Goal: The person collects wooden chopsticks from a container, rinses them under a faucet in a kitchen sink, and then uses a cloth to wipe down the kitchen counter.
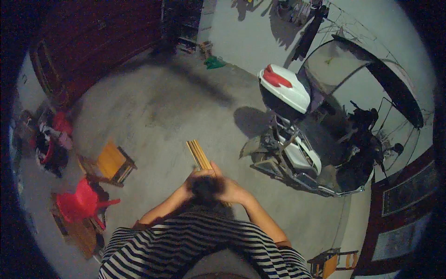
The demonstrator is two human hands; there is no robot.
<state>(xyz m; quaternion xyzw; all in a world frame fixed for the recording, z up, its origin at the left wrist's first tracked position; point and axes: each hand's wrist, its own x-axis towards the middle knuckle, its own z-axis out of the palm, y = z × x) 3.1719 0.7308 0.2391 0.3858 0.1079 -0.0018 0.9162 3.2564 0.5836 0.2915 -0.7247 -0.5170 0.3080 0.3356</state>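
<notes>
A bundle of slim yellowish wooden sticks (pixel 198 153), possibly chopsticks, points up and away in front of my body. My left hand (pixel 199 174) closes around its near part from the left. From the other side my right hand (pixel 231 190) grips the same bundle, one finger lying along the sticks. A dark shadow covers the middle of both hands, so the exact finger positions are hidden. The bundle's lower end shows faintly below my right hand.
A motorbike with a white top box (pixel 289 96) and a canopy (pixel 362 55) stands at right on the concrete floor (pixel 156 115). Left are a small wooden chair (pixel 111 160) and a red plastic seat (pixel 78 200). Another wooden chair (pixel 331 265) is bottom right; a green bag (pixel 214 62) lies far off.
</notes>
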